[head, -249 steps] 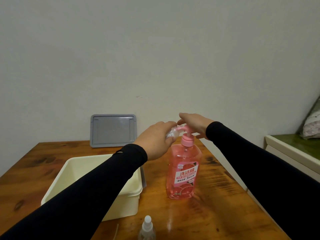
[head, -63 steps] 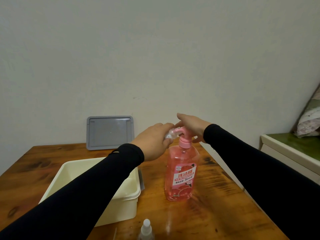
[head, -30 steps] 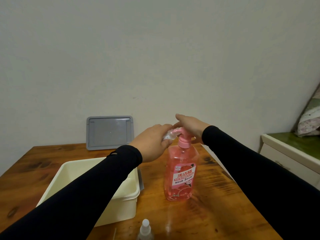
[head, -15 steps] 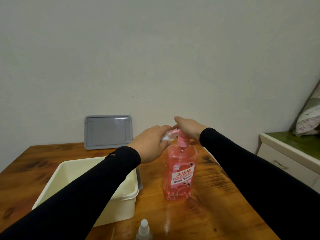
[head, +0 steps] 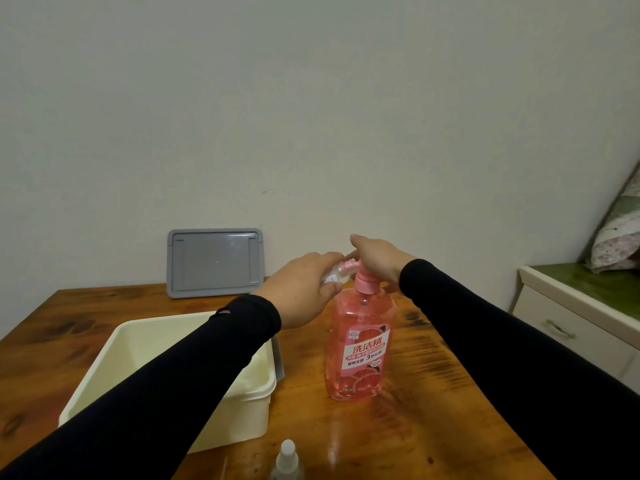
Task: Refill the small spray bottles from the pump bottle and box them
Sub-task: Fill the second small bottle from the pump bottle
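A pink pump bottle (head: 360,344) stands upright on the wooden table. My right hand (head: 375,258) lies flat on its pump head, fingers apart. My left hand (head: 304,289) grips a small clear spray bottle (head: 334,277) and holds its mouth against the pump's nozzle; most of that bottle is hidden in my fist. A second small spray bottle (head: 286,460) with a white nozzle stands at the near table edge. The cream box (head: 258,400) sits open under my left forearm.
A grey lid (head: 214,263) leans against the wall at the back of the table (head: 433,427). A white cabinet with a green top (head: 581,306) stands to the right, with a floral pillow on it.
Both hands stay at the pump head with the small bottle at the nozzle. Only the view has drifted slightly; the hands show no clear movement.
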